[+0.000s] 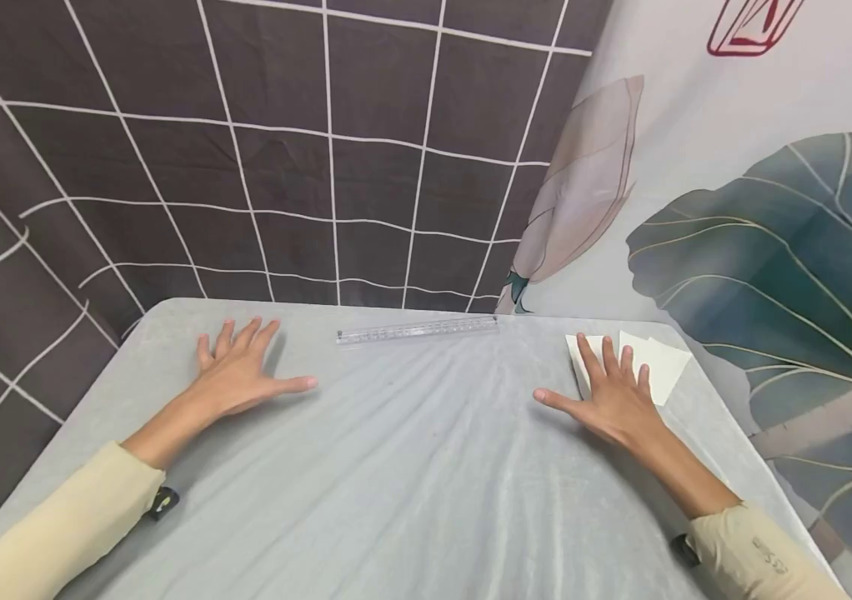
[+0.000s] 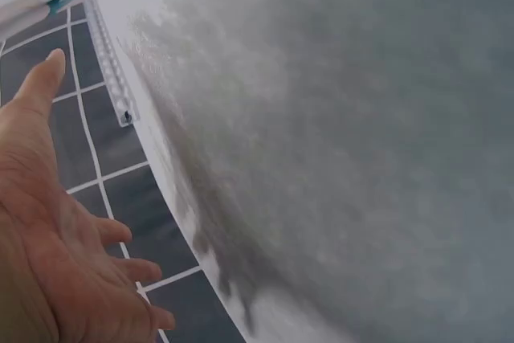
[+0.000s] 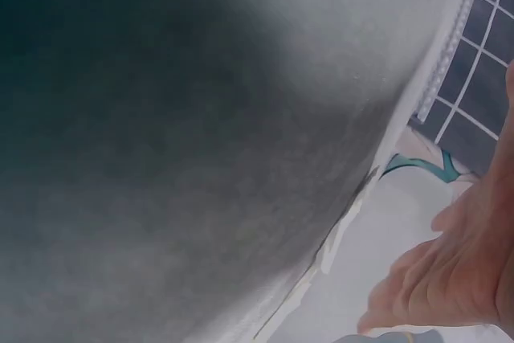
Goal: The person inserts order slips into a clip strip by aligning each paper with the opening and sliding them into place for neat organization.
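The left hand (image 1: 238,375) lies flat on the grey cloth-covered table (image 1: 411,467) at about nine o'clock, fingers spread and straight, thumb pointing inward, holding nothing. At twelve o'clock, along the far edge, a clear plastic ruler (image 1: 417,331) lies by itself, well apart from both hands. At about three o'clock the right hand (image 1: 613,392) is also spread flat, its fingertips resting on a small stack of cream paper sheets (image 1: 662,362) near the far right corner.

My reading is that this is a starting pose: nothing is gripped yet, and the paper under the right fingers looks like the piece about to be worked. A next move would call for sliding or pinching one sheet free without dragging the others, and the ruler would need a reach to the far edge.

The head view alone shows both hands and the paper together. The left wrist view shows the open palm (image 2: 48,255) and the ruler (image 2: 108,62) from below the fingers. The right wrist view is mostly blurred cloth, with only the hand's edge (image 3: 458,279) visible.
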Tool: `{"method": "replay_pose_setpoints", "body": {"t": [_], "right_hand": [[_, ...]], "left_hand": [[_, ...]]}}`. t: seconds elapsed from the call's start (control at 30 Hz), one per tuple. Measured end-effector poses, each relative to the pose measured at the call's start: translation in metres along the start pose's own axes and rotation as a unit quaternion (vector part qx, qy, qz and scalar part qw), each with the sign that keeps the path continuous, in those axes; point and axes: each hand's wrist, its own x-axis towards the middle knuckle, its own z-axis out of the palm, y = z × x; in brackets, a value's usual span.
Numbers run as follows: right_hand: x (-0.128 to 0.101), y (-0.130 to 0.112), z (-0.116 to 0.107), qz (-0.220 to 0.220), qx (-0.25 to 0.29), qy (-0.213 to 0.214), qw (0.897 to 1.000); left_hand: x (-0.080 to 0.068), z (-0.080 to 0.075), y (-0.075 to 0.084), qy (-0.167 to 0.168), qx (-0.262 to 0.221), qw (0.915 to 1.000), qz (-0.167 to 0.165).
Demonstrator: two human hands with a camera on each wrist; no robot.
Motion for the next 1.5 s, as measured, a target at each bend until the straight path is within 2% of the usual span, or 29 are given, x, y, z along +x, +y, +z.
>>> {"method": "replay_pose_setpoints", "body": {"t": [0.2, 0.37, 0.57, 0.63, 0.67, 0.8, 0.87, 0.93, 1.13, 1.3, 1.5], "right_hand": [[0.001, 0.008, -0.002, 0.011, 0.002, -0.008, 1.000], [0.003, 0.015, -0.004, 0.020, -0.006, -0.015, 1.000], [0.006, 0.020, -0.007, 0.020, -0.023, -0.016, 0.999], [0.007, 0.020, -0.009, 0.022, -0.026, -0.021, 0.999], [0.007, 0.021, -0.009, 0.023, -0.028, -0.022, 0.999], [0.011, 0.024, -0.014, 0.030, -0.029, -0.025, 0.999], [0.013, 0.027, -0.016, 0.031, -0.029, -0.025, 0.999], [0.015, 0.031, -0.017, 0.031, -0.030, -0.023, 0.999], [0.027, 0.046, -0.018, 0.027, -0.024, -0.025, 0.999], [0.045, 0.065, -0.007, 0.020, -0.031, -0.011, 0.999], [0.046, 0.047, -0.021, 0.038, -0.010, -0.046, 0.998]], "left_hand": [[0.012, 0.002, 0.010, -0.001, -0.026, 0.9996, 0.011], [0.024, 0.006, 0.020, 0.006, -0.068, 0.9965, 0.048], [0.040, 0.013, 0.027, 0.031, -0.125, 0.9867, 0.100], [0.054, 0.024, 0.017, 0.050, -0.147, 0.9800, 0.125], [0.057, 0.025, 0.017, 0.053, -0.153, 0.9785, 0.128], [0.066, 0.025, 0.023, 0.053, -0.168, 0.9767, 0.122], [0.062, 0.016, 0.037, 0.041, -0.167, 0.9797, 0.103], [0.067, 0.017, 0.038, 0.040, -0.173, 0.9790, 0.100], [0.077, 0.022, 0.040, 0.044, -0.186, 0.9751, 0.112], [0.081, 0.025, 0.045, 0.043, -0.189, 0.9739, 0.119], [0.082, 0.025, 0.050, 0.053, -0.173, 0.9763, 0.119]]}}
